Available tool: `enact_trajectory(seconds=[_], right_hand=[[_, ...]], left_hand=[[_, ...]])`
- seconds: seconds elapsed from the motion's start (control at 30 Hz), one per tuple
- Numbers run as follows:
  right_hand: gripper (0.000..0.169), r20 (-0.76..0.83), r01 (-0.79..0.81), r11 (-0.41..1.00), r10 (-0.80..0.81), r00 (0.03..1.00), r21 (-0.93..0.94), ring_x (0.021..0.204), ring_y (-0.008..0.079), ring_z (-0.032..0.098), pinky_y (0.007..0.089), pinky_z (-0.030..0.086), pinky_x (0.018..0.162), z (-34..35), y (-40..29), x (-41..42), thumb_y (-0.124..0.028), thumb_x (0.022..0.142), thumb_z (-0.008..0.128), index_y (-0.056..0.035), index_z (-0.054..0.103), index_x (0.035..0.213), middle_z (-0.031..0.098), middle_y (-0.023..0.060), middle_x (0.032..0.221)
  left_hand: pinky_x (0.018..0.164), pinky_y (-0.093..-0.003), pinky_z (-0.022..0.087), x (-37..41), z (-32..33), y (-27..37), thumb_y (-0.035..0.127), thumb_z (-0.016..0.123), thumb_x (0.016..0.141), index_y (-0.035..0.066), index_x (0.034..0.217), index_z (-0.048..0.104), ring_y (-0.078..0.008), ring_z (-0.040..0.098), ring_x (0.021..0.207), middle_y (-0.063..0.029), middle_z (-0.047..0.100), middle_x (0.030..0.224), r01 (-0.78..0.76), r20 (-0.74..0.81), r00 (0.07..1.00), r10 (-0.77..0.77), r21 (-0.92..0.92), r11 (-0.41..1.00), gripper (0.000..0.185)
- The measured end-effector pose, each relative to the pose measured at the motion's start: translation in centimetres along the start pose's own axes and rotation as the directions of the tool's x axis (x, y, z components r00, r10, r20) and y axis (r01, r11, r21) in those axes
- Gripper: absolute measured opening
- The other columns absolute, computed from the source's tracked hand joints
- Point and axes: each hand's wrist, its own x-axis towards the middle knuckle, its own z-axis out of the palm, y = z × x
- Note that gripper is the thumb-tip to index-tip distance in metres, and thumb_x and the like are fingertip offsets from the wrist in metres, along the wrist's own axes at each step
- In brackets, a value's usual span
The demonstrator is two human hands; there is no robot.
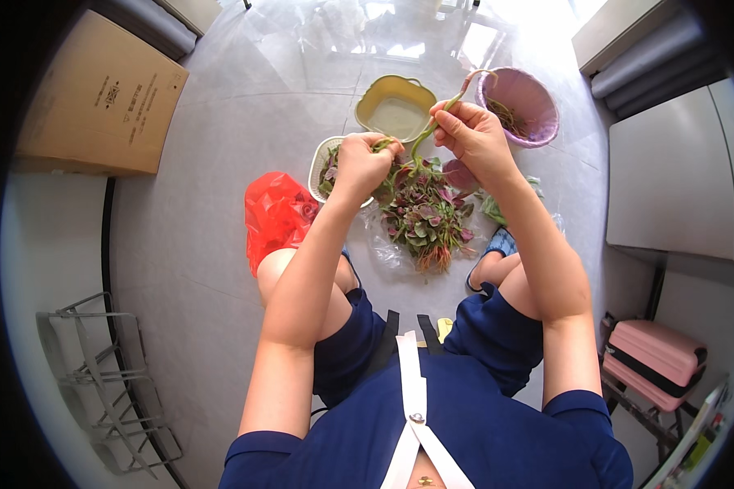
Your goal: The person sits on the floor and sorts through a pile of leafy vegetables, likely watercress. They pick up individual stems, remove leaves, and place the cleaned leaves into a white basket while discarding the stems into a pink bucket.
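My right hand (474, 131) pinches the upper part of a green stem (446, 109) whose pinkish root end curls above the fingers. To its left, my left hand (370, 160) is closed on green stems and leaves near the lower end. Below both hands lies a heap of red-and-green leafy vegetables, resembling amaranth (428, 220), on clear plastic. A white basket (315, 174) with leaves in it stands partly behind my left hand. Beyond the hands is a yellow-green basin (397, 113). A pink bin (541, 107) with stem scraps stands behind my right hand.
A red plastic bag (275, 208) lies by my left leg. Green leaves (494, 209) in clear plastic are near my right foot. A cardboard box (110, 91) stands at upper left, a metal folding rack (107, 379) at lower left, and a pink case (654, 360) at right.
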Motion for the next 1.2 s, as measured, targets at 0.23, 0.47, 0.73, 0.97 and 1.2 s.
enact_trajectory(seconds=[0.23,0.47,0.73,0.97,1.2], right_hand=[[0.014,-0.007,0.177,0.927,-0.190,0.982,-0.330,0.065,0.0064,0.056,0.0205,0.047,0.058,-0.3,-0.3,0.1,-0.009,0.081,0.066,0.0023,0.064,0.089,0.063,0.0028,0.079],[0.008,0.021,0.274,0.720,-0.340,0.940,-0.638,0.062,0.0079,0.055,0.0225,0.045,0.056,0.6,-0.4,-0.5,-0.003,0.076,0.068,0.0029,0.064,0.079,0.061,0.0062,0.071],[0.006,0.091,0.352,0.598,-0.422,0.902,-0.720,0.063,0.0120,0.060,0.0250,0.048,0.056,0.5,-0.3,-0.4,0.000,0.076,0.065,0.0046,0.063,0.079,0.062,0.0090,0.074],[0.009,-0.001,0.308,0.738,-0.385,0.923,-0.600,0.063,0.0097,0.059,0.0234,0.048,0.056,0.8,0.3,-0.4,-0.003,0.076,0.068,0.0043,0.065,0.082,0.062,0.0069,0.074],[0.010,-0.074,0.335,0.873,-0.384,0.921,-0.354,0.065,0.0093,0.061,0.0207,0.050,0.060,0.9,-0.2,-0.3,-0.004,0.080,0.066,0.0039,0.066,0.086,0.065,0.0058,0.074]], left_hand=[[0.064,-0.0217,0.047,-0.5,0.2,0.6,0.016,0.059,0.087,-0.002,0.089,0.065,-0.0069,0.057,0.071,-0.0031,0.064,0.080,-0.023,0.146,0.987,0.059,-0.238,0.971,0.020],[0.060,-0.0231,0.043,-1.3,1.0,1.7,0.016,0.067,0.079,0.000,0.081,0.066,-0.0053,0.052,0.066,-0.0006,0.062,0.069,-0.115,0.126,0.985,0.121,-0.060,0.992,0.016],[0.063,-0.0239,0.047,-1.3,1.0,1.2,0.013,0.066,0.079,-0.001,0.087,0.067,-0.0053,0.054,0.064,-0.0032,0.064,0.068,-0.154,0.240,0.958,0.154,-0.018,0.988,0.017],[0.062,-0.0200,0.046,-0.9,0.8,0.1,0.011,0.063,0.083,-0.003,0.089,0.065,-0.0066,0.056,0.068,-0.0030,0.063,0.079,-0.047,0.147,0.987,0.069,-0.148,0.988,0.015],[0.061,-0.0247,0.052,-0.4,-0.2,0.3,0.012,0.062,0.085,-0.004,0.094,0.062,-0.0106,0.060,0.067,-0.0073,0.064,0.084,0.225,0.268,0.960,-0.075,-0.588,0.777,0.019]])
